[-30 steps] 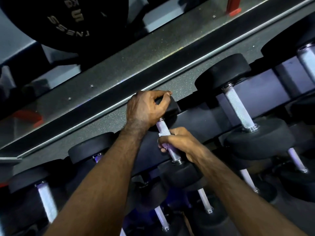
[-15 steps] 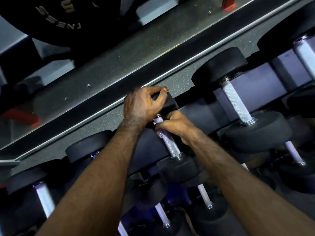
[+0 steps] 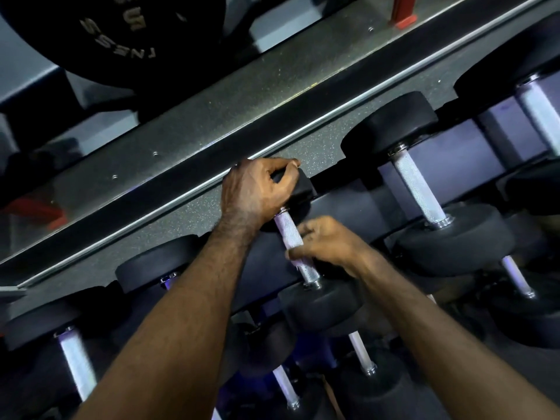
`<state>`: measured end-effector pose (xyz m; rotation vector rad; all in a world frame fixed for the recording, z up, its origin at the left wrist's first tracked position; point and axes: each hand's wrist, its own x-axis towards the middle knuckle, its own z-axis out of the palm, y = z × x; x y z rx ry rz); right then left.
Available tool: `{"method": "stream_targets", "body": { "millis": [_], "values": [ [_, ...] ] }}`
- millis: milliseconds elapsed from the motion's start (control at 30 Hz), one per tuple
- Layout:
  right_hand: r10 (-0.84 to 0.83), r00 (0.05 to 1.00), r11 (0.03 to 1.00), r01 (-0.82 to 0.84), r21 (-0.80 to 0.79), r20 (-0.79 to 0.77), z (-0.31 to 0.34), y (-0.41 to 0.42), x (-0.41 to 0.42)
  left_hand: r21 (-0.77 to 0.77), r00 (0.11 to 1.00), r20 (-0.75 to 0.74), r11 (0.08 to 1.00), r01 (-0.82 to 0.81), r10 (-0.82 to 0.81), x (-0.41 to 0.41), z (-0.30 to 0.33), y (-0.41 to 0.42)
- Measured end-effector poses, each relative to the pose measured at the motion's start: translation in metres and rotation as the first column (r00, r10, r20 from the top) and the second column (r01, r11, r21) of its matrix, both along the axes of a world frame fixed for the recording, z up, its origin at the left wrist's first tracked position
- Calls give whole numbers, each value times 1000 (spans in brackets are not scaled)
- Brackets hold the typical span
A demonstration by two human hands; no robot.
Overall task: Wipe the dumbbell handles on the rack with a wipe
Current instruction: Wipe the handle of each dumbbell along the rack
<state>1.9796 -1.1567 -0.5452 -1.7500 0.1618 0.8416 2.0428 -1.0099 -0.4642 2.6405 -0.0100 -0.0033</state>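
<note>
A small dumbbell lies on the top row of the rack, its knurled silver handle point(image 3: 289, 230) running between two black heads. My left hand point(image 3: 257, 189) grips the far head point(image 3: 298, 189) of this dumbbell. My right hand point(image 3: 325, 242) is curled round the lower part of the handle, with a pale wipe point(image 3: 295, 262) showing under the fingers against the metal. The near head point(image 3: 321, 304) sits below my right hand.
A bigger dumbbell point(image 3: 418, 189) lies to the right, others point(image 3: 75, 359) to the left, and more on the lower row point(image 3: 360, 353). A mirror behind the rack reflects a black weight plate point(image 3: 127, 34). The rack's dark rail point(image 3: 357, 207) runs diagonally.
My right hand has slid down the handle from its top end toward the near head. My left hand has kept its grip on the far head.
</note>
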Motion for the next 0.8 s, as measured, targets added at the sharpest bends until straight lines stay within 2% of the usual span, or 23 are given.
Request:
{"method": "stream_targets", "body": {
  "millis": [100,267,433,500,567,633,733,800],
  "values": [
    [104,994,994,-103,-38,15,1,-15,-19,9,1000,13,1000,8,-8,-1,1,0],
    [4,1000,996,-4,87,7,9,0,20,-3,1000,24,1000,9,-9,-1,0,0],
    [126,988,990,-119,77,-87,9,-20,-15,-16,1000,30,1000,4,-4,-1,0,1],
    [85,993,992,-77,104,-78,11,-19,-9,-13,1000,20,1000,-2,3,-2,0,1],
    [-48,999,988,51,145,-24,12,-11,7,-12,1000,1,1000,-2,2,-2,0,0],
    [-145,984,985,132,113,108,12,-5,16,-16,1000,-7,1000,1,-1,-1,2,0],
    [-156,932,987,162,10,326,10,-13,-6,-20,1000,4,1000,4,-4,-1,3,0],
    [-119,902,989,144,-30,414,10,-19,-31,-18,1000,16,1000,3,-3,-2,2,0]
  ]
}}
